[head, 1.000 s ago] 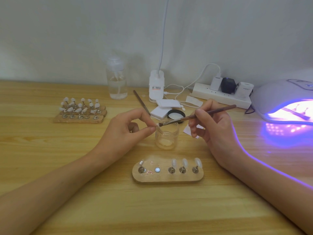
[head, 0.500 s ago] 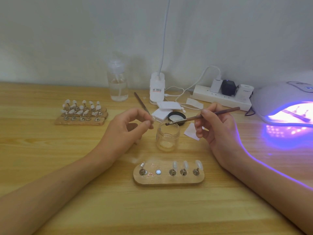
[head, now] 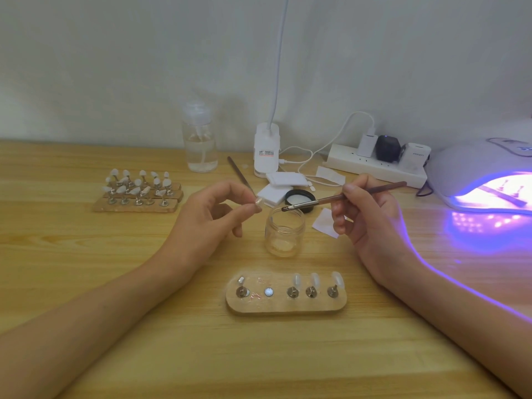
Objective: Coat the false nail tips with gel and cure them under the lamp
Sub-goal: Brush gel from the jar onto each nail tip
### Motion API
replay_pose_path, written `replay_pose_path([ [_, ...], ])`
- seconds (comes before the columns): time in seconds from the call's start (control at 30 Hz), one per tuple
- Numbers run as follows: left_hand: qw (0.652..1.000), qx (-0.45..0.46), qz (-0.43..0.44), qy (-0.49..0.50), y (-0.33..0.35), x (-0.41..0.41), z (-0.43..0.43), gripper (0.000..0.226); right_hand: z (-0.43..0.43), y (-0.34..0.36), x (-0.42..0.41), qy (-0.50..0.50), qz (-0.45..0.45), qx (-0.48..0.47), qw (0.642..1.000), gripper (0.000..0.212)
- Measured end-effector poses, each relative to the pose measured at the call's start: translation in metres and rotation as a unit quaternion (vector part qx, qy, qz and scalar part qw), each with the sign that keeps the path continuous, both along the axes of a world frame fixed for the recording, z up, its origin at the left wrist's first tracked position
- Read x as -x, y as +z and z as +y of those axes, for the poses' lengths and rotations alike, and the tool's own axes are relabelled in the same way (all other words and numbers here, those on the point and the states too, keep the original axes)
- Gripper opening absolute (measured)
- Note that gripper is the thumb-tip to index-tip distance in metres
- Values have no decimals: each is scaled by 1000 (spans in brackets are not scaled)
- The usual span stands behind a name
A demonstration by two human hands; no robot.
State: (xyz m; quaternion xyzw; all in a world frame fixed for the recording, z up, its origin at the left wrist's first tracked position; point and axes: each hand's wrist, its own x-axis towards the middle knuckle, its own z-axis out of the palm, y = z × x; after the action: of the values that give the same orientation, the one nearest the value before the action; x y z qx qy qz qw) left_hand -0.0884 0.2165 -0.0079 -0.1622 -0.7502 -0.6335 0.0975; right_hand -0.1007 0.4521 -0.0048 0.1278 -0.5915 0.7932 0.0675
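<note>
A nail tip (head: 258, 201) is pinched in the left hand (head: 210, 223) beside the gel jar (head: 285, 231); a brush (head: 342, 198) is gripped in the right hand (head: 371, 217) above it. Three tips (head: 296, 279) are seen on the stand (head: 285, 308), judged uncoated; the lamp (head: 483, 168) is lit.

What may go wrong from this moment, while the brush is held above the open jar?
1. The left hand only pinches the small nail tip; it may slip or get smeared.
2. The brush in the right hand hangs over the open jar; a bump might tip it.
3. The lit lamp glows nearby and might harden the jar's contents.
</note>
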Motion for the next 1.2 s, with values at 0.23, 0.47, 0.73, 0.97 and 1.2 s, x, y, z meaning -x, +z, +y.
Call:
replay_pose_path([
  [0.23,998,64,3,-13,-4,1,1,3,-1,1,-1,24,-3,3,1000,19],
  [0.47,998,56,7,-25,-1,0,1,7,-1,-1,2,46,-14,-8,999,19],
  [0.73,998,58,4,-23,-1,0,1,10,-3,0,2,72,-5,-33,997,18],
  [0.97,997,69,7,-21,0,0,1,11,0,-1,1,37,-11,-24,999,19],
  [1.2,997,73,9,-20,-2,0,0,13,-2,-2,1,63,-4,-43,997,18],
])
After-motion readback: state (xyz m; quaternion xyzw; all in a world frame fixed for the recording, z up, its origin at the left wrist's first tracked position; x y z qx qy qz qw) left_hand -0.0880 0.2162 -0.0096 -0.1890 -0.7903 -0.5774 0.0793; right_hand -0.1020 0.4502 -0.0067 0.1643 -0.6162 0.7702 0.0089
